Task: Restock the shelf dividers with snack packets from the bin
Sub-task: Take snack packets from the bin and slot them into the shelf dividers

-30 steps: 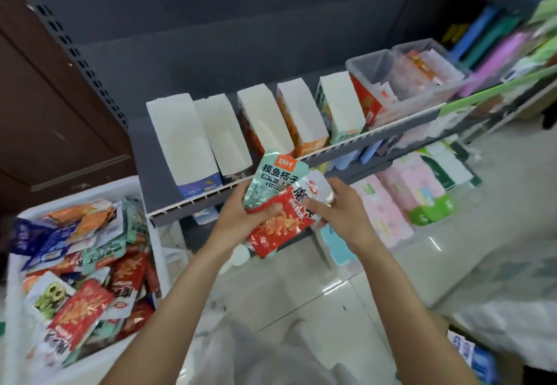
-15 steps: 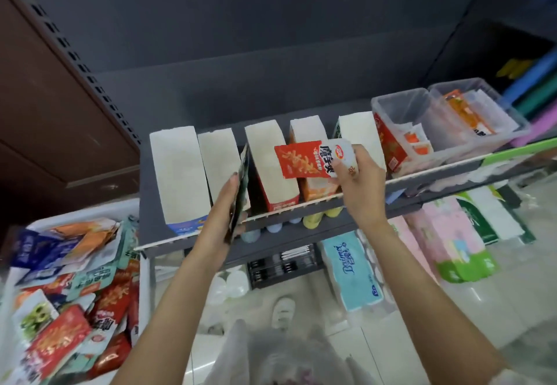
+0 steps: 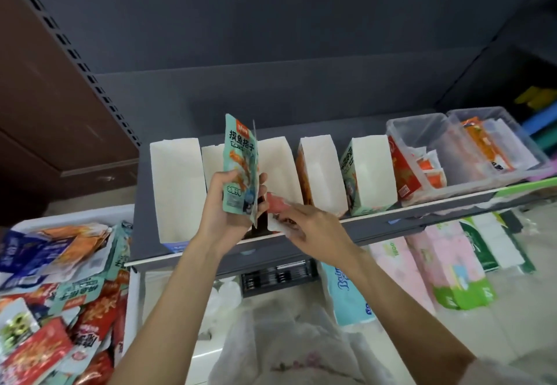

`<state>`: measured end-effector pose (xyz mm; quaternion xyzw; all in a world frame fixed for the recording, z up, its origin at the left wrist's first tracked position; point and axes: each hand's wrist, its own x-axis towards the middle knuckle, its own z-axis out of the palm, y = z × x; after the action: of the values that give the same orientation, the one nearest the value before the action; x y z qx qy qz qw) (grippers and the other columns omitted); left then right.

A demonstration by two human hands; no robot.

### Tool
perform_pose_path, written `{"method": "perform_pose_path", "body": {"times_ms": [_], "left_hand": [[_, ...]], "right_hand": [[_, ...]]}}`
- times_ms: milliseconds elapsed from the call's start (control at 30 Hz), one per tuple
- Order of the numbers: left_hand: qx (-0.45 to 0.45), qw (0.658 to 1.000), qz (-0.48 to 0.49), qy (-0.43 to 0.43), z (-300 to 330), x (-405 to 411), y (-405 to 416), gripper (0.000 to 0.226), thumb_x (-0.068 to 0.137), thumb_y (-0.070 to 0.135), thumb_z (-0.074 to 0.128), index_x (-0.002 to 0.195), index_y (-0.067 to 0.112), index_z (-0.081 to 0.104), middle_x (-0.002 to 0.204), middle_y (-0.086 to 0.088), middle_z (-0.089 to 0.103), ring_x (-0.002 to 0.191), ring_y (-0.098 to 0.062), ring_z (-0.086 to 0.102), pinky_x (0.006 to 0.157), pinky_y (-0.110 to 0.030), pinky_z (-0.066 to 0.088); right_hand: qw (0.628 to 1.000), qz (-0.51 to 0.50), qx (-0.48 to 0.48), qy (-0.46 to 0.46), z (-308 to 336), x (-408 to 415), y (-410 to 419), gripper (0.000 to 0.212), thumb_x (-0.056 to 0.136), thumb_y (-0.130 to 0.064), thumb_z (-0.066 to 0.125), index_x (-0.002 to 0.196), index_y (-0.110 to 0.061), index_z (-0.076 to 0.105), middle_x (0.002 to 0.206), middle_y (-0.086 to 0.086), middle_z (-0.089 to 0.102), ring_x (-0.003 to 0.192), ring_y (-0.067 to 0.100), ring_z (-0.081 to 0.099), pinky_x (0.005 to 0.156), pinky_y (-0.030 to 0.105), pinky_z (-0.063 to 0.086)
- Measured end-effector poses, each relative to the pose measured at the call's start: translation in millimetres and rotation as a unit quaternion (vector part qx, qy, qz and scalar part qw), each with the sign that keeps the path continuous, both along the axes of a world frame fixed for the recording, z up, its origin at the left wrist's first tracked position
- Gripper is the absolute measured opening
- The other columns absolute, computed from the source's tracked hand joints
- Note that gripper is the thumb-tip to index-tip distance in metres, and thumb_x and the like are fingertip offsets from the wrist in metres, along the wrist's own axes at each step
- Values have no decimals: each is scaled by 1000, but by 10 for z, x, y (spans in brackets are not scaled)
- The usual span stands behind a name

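— Since half a second ago, the teal packet (image 3: 240, 165) has turned from edge-on to face the head camera; what grips it?

— Left hand (image 3: 229, 203), fingers curled round its lower half, holding it upright above the second white divider box (image 3: 212, 161).

— And the red packet that the right hand held up over the boxes?

— Lower now. Right hand (image 3: 313, 225) has dropped to the shelf's (image 3: 422, 206) front edge, just right of the left hand. A blurred red packet (image 3: 275, 203) shows past its fingertips at the mouth of the third divider box (image 3: 278, 167). I cannot tell whether the fingers pinch it or only push it.

— The hands are closer than before?

— Yes, nearly touching; earlier they were apart.

— Where is the stock?

— White bin (image 3: 131, 318), low and left of the left forearm, heaped with red, teal and blue packets (image 3: 60, 309). Right of the right hand stand two more divider boxes, then two clear tubs (image 3: 428, 143) with orange packs.

— Below?

— Tissue packs (image 3: 446, 264) under the right forearm.
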<state>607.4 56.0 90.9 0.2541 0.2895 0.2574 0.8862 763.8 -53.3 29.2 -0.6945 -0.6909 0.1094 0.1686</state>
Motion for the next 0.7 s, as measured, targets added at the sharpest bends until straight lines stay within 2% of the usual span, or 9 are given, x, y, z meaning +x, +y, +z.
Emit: {"method": "perform_pose_path", "body": {"times_ms": [67,133,233,300,433,533,600,700], "left_hand": [[1,1000,-3,-17,11,50,-28,92,42,40,84,120,8,49,93,-8,56,75,-14,50,57,-24,44],[5,999,-13,-32,27,111,-59,91,44,38,87,120,9,47,88,-6,54,71,-13,47,54,-21,42],[1,998,-41,-48,57,240,-113,90,46,38,90,122,12,49,87,-6,55,68,-13,47,54,-21,44],[-4,995,-75,-65,86,361,-159,84,50,37,88,121,12,52,90,-8,56,70,-14,48,56,-23,44],[6,992,-124,-32,147,640,-276,67,54,36,82,115,13,64,105,-13,66,86,-23,64,68,-32,53],[7,991,-132,-12,232,809,-383,60,62,37,75,116,15,63,113,-13,68,100,-30,68,73,-38,57],[13,990,-138,-4,306,908,-463,43,76,36,60,114,15,61,105,-11,71,89,-26,71,66,-35,58],[21,991,-134,18,334,1036,-543,33,90,35,41,107,15,61,92,-10,74,74,-22,72,56,-30,56]], "right_hand": [[994,15,-91,65,120,89,-65,60,82,-36,70,136,-29,46,140,-5,47,120,15,49,92,34,48],[981,-2,-78,180,383,156,-101,59,85,-36,68,138,-30,43,137,-10,48,120,3,45,98,24,42],[940,-82,16,330,785,301,-86,47,90,-26,63,134,-27,47,126,-11,56,110,-3,53,89,13,44],[913,-129,29,386,965,438,-31,48,89,-26,64,133,-28,45,124,-10,58,109,1,56,89,15,46],[877,-195,-16,439,1097,651,57,70,80,-30,72,138,-25,34,119,0,58,105,13,58,90,28,49],[863,-233,-27,448,1021,780,17,75,76,-27,77,137,-22,34,107,6,60,102,16,60,87,31,53],[836,-246,-34,489,982,868,-59,65,77,-20,77,131,-20,40,103,12,62,98,18,64,77,31,57],[798,-261,-17,543,980,989,-173,43,82,-11,71,120,-10,50,95,8,63,72,-1,65,53,14,49]]}}
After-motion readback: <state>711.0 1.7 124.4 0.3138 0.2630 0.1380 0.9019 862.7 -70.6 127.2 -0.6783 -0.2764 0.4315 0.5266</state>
